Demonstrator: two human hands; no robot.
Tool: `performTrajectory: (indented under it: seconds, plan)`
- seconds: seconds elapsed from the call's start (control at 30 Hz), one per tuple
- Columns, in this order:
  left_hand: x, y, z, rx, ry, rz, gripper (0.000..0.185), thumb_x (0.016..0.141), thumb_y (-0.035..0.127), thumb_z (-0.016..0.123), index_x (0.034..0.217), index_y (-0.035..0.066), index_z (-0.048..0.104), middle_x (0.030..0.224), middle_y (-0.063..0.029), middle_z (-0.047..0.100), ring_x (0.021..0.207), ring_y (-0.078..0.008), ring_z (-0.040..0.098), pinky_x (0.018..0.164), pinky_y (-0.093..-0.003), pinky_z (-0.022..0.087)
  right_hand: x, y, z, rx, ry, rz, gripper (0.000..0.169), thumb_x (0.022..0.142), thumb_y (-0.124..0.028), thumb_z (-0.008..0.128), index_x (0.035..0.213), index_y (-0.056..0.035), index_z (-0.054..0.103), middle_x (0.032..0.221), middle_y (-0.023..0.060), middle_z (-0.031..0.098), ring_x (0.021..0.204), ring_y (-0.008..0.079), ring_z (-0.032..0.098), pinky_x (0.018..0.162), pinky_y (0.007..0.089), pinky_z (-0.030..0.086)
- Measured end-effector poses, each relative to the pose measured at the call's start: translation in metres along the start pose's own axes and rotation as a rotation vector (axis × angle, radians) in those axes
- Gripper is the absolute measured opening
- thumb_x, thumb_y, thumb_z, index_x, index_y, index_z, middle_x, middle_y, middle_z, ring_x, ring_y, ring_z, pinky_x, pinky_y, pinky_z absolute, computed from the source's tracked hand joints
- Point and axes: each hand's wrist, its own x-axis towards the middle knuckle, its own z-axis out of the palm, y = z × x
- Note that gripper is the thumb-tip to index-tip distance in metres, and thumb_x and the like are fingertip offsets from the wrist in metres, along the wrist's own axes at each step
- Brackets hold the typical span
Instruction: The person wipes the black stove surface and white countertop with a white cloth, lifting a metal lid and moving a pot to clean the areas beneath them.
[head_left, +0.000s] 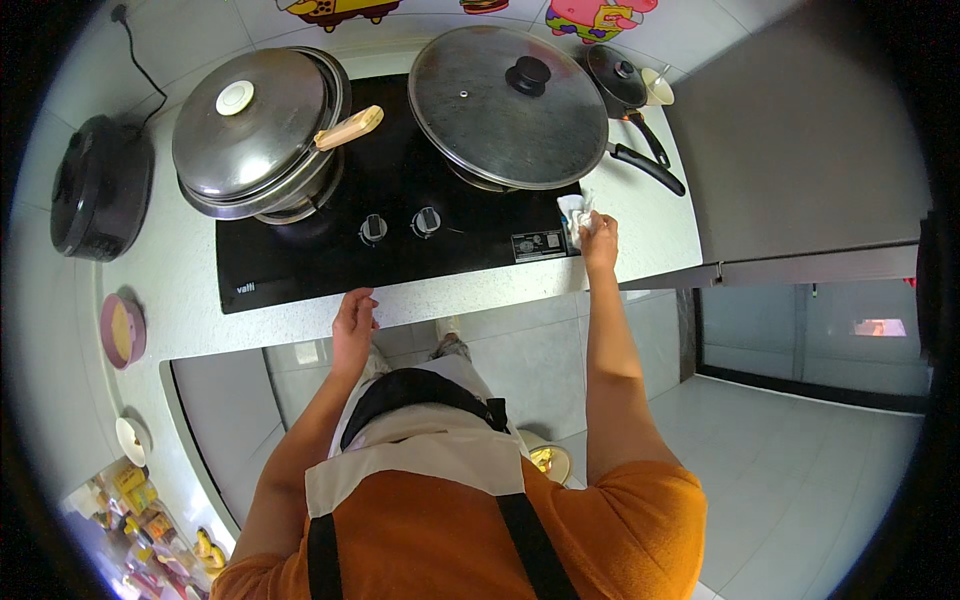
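My right hand (599, 241) grips a crumpled white cloth or paper wipe (574, 212) at the right edge of the black glass gas cooktop (465, 259). The wipe lies against the cooktop's corner, beside a sticker (538, 246) that bears writing. My left hand (354, 325) rests with curled fingers at the front edge of the white countertop (427, 300), and nothing shows in it. Two control knobs (427, 222) stand between the hands, farther back. On the right burner sits a large pan under a glass lid (502, 112); its black handle (649, 169) points right, beyond my right hand.
A steel pot with a domed lid (255, 135) and wooden handle (349, 127) covers the left burner. A small lidded pan (616, 79) and a cup (658, 87) stand at the back right. A black appliance (101, 191) and a pink bowl (122, 331) are at the left.
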Motion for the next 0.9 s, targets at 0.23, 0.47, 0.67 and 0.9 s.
performTrajectory:
  seconds: [0.23,0.47,0.67,0.9]
  plan:
    - [0.0,0.017,0.005,0.004,0.082,-0.001,0.021,0.097,0.014,0.049,0.111,0.001,0.058,0.085,-0.0065,0.061,0.063,-0.0106,0.054,0.06,-0.0252,0.045,-0.043,-0.032,0.019,-0.476,-0.064,-0.135,0.04,0.083,-0.025,0.065,0.118,-0.0079,0.058,0.126,0.0112,0.048,0.112,0.0353,0.045,0.089,0.0422,0.049]
    - [0.001,-0.003,0.001,0.004,0.06,-0.016,0.021,0.099,0.018,0.047,0.111,0.004,0.058,0.089,-0.004,0.061,0.064,-0.0085,0.053,0.056,-0.0227,0.043,-0.081,-0.132,0.053,-0.162,-0.034,-0.35,0.047,0.071,-0.006,0.073,0.117,-0.0078,0.059,0.102,0.0132,0.06,0.091,0.0346,0.055,0.079,0.043,0.049]
    - [0.009,0.009,-0.001,-0.024,0.072,-0.007,0.018,0.096,0.012,0.05,0.108,0.002,0.059,0.085,-0.006,0.061,0.062,-0.01,0.054,0.058,-0.0245,0.046,-0.067,-0.186,0.081,0.06,-0.087,-0.457,0.033,0.078,-0.007,0.07,0.11,-0.009,0.063,0.119,0.0171,0.059,0.104,0.0365,0.056,0.087,0.0418,0.048]
    - [0.014,0.002,-0.039,0.007,0.205,0.012,0.018,0.097,0.012,0.05,0.107,0.001,0.059,0.083,-0.0062,0.062,0.063,-0.0093,0.054,0.058,-0.0239,0.045,-0.086,-0.17,0.057,0.089,-0.302,-0.543,0.038,0.089,-0.009,0.059,0.126,-0.0176,0.061,0.142,0.0187,0.044,0.13,0.0387,0.041,0.108,0.0422,0.035]
